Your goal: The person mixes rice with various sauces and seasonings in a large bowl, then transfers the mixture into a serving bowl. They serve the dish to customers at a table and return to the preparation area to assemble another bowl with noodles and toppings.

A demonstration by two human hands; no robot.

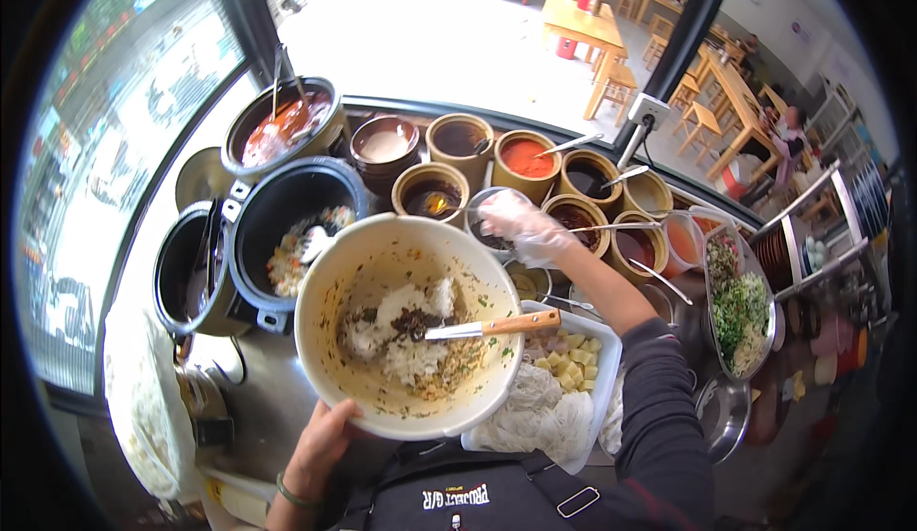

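My left hand grips the near left rim of a large cream mixing bowl. Inside the bowl lie white rice, dark chopped bits and specks of green. A metal utensil with a wooden handle rests in it, its handle over the right rim. Beyond the bowl, my right hand wears a clear plastic glove. It is at the mouth of a clear tub holding dark bits; whether its fingers hold anything is hidden.
Several sauce crocks stand behind, some with spoons. Left are a rice cooker pot and a pot of red sauce. A white tray holds noodles and potato cubes. A metal tray of chopped greens lies right.
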